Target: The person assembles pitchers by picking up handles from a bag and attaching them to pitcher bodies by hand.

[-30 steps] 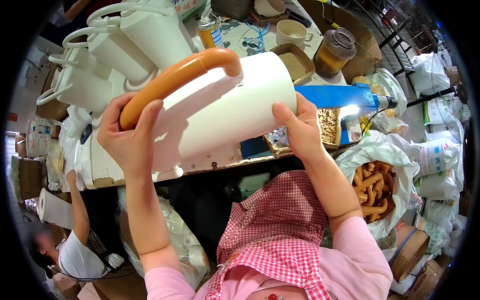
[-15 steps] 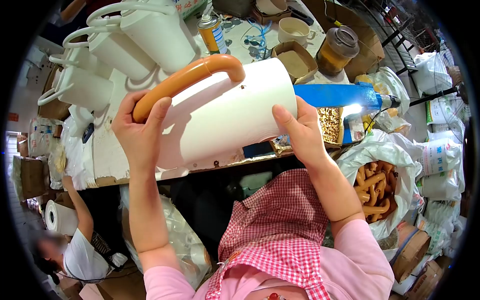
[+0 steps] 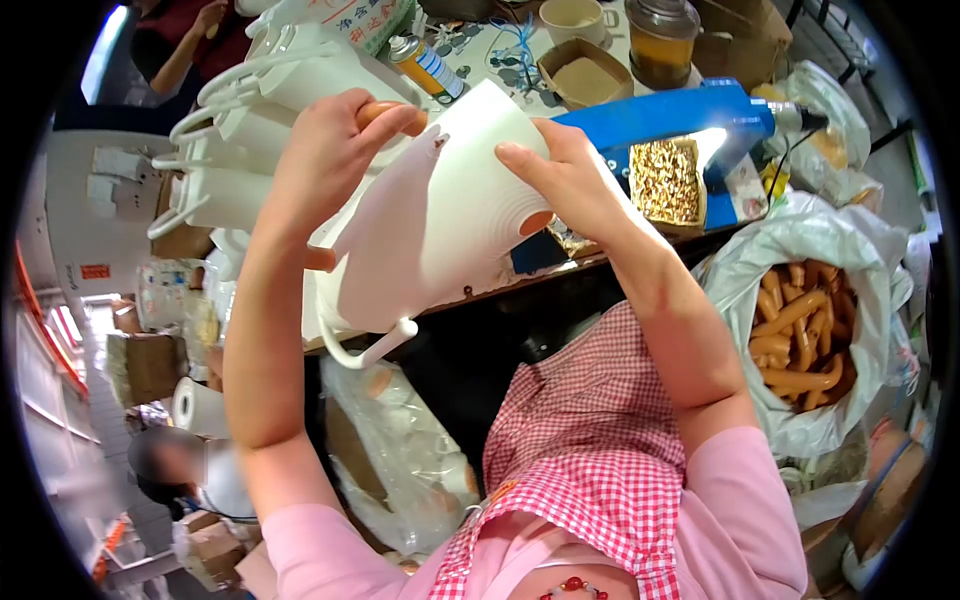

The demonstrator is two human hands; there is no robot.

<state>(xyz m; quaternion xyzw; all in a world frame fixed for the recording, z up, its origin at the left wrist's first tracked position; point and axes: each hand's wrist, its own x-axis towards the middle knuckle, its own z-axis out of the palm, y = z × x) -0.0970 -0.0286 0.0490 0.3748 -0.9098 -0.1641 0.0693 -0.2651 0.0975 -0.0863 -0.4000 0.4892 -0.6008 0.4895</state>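
A white cylindrical kettle body (image 3: pixel 430 210) is tilted in front of me, with its thin white spout (image 3: pixel 375 350) pointing down toward the table's front edge. My left hand (image 3: pixel 335 160) is wrapped round an orange-brown handle (image 3: pixel 395 115), whose two ends show above and below the hand. The handle's upper end is close to the kettle's side; whether it touches cannot be made out. My right hand (image 3: pixel 575 180) grips the kettle's base end, thumb on top. Just beyond that hand is a blue machine arm (image 3: pixel 660 115) with a bright light over a box of small brass-coloured parts (image 3: pixel 665 185).
White kettles (image 3: pixel 235 195) stand at the back left. A spray can (image 3: pixel 425 68), a cardboard tray (image 3: pixel 583 78) and a jar (image 3: pixel 660 45) are at the back. A bag of orange handles (image 3: pixel 800 330) stands right. One person is at lower left, another at upper left.
My left hand has moved up and turned, and the handle has shifted on the kettle's side. The kettle is tilted more steeply, its spout swung into view. The whole view has turned.
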